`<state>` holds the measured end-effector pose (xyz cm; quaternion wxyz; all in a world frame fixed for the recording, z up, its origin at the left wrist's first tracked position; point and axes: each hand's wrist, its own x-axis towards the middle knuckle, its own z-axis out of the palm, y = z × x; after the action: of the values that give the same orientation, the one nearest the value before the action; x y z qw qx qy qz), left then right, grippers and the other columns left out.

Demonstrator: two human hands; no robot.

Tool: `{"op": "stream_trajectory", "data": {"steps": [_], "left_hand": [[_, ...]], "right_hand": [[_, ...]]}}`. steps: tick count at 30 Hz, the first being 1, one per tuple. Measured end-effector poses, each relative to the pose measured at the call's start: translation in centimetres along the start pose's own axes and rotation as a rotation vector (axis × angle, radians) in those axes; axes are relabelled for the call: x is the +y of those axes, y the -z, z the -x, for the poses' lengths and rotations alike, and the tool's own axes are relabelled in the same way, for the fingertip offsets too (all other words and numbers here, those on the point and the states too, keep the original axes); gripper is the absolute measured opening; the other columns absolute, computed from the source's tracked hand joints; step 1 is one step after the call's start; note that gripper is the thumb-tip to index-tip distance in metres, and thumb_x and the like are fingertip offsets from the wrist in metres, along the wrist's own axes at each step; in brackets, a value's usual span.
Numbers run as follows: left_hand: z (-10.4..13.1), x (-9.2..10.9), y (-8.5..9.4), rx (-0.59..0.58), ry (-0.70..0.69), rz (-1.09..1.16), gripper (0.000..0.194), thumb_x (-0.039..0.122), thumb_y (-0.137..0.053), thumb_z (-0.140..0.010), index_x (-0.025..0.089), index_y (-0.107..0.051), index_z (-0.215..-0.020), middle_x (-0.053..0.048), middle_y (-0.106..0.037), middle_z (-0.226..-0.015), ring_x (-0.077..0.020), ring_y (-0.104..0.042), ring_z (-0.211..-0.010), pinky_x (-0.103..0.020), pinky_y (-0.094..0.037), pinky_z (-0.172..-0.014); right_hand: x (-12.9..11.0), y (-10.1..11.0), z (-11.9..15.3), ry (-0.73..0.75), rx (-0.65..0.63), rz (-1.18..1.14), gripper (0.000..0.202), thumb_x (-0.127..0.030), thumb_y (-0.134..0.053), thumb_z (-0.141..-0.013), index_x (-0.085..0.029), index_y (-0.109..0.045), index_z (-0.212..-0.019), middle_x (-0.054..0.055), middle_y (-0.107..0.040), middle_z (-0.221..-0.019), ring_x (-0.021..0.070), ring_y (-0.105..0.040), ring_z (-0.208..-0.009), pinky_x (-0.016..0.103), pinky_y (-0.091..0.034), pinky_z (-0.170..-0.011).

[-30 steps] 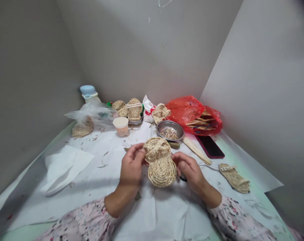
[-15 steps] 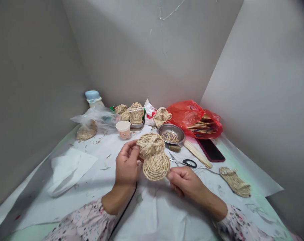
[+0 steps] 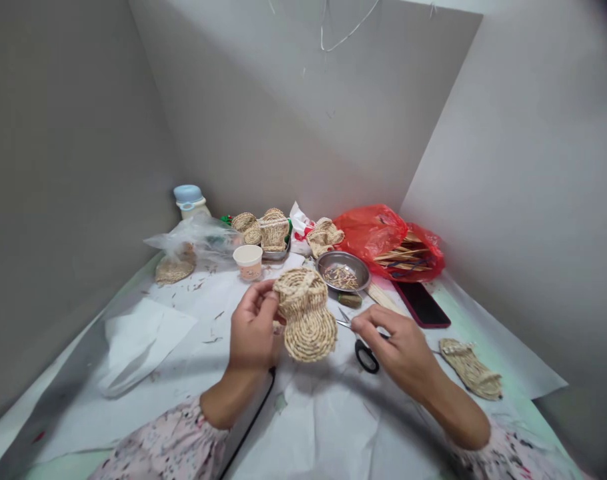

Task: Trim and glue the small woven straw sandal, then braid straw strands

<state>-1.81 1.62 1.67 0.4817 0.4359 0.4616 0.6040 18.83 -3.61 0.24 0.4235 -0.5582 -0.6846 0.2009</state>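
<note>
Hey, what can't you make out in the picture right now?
All in the head view:
- Left hand: some fingers hidden behind the woven piece.
- Scissors: second loop mostly covered by the right hand; grip unclear.
- Black cord: cut off by the bottom edge.
- Bits in the metal bowl: too small to identify.

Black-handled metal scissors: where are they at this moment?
In the head view, the scissors are right of centre, at the fingertips of the right hand, just right of the figure-eight woven straw piece in the left hand.
</note>
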Motion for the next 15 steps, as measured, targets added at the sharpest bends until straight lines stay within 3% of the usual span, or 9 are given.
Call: {"op": "stream_trajectory", "data": {"steps": [2, 4, 8, 12, 15], "left_hand": [[0.8, -0.1, -0.4, -0.038, 0.023, -0.033, 0.024, 0.031, -0.063, -0.076, 0.016, -0.062, -0.095, 0.001, -0.06, -0.073, -0.0111, -0.052, -0.06, -0.021, -0.044, -0.053], [1.5, -0.4, -0.6, -0.105, 0.051, -0.058, 0.025, 0.032, -0.062, -0.076, 0.016, -0.062, -0.095, 0.0, -0.061, -0.075, -0.0125, -0.054, -0.062, -0.023, -0.046, -0.055], [2.6, -1.5, -0.6, -0.264, 0.067, -0.172, 0.025, 0.033, -0.059, -0.078, 0.017, -0.064, -0.096, -0.004, -0.064, -0.082, -0.0169, -0.059, -0.068, -0.028, -0.049, -0.061], [2.9, -2.4, -0.3, -0.216, -0.17, -0.394, 0.021, 0.025, -0.058, -0.078, 0.02, -0.067, -0.097, -0.007, -0.064, -0.097, -0.0197, -0.06, -0.084, -0.034, -0.048, -0.079], [2.7, -2.6, -0.1, -0.29, -0.238, -0.463, 0.017, 0.022, -0.057, -0.079, 0.021, -0.069, -0.092, -0.005, -0.064, -0.091, -0.0191, -0.059, -0.081, -0.034, -0.047, -0.077]], "right_hand": [[-0.4, -1.1, 0.2, -0.125, -0.046, -0.224, 0.033, -0.039, -0.055, -0.091, -0.021, -0.06, -0.118, 0.007, -0.07, -0.094, 0.0208, -0.065, -0.082, 0.035, -0.052, -0.075], [-0.5, -2.3, 0.3, -0.185, -0.101, -0.461, 0.043, -0.038, -0.057, -0.09, -0.021, -0.05, -0.129, 0.008, -0.069, -0.103, 0.0203, -0.067, -0.086, 0.035, -0.054, -0.077], [0.2, -3.7, 0.7, -0.226, -0.075, -0.656, 0.037, -0.03, -0.062, -0.085, -0.021, -0.054, -0.12, 0.009, -0.068, -0.111, 0.022, -0.067, -0.096, 0.035, -0.053, -0.084], [0.9, -3.9, 1.4, -0.314, -0.071, -0.722, 0.034, -0.032, -0.063, -0.085, -0.02, -0.057, -0.117, 0.009, -0.069, -0.111, 0.0232, -0.068, -0.093, 0.036, -0.054, -0.081], [1.1, -3.8, 1.8, -0.357, -0.096, -0.749, 0.037, -0.035, -0.064, -0.085, -0.019, -0.059, -0.117, 0.009, -0.07, -0.108, 0.0243, -0.067, -0.093, 0.039, -0.054, -0.084]]}}
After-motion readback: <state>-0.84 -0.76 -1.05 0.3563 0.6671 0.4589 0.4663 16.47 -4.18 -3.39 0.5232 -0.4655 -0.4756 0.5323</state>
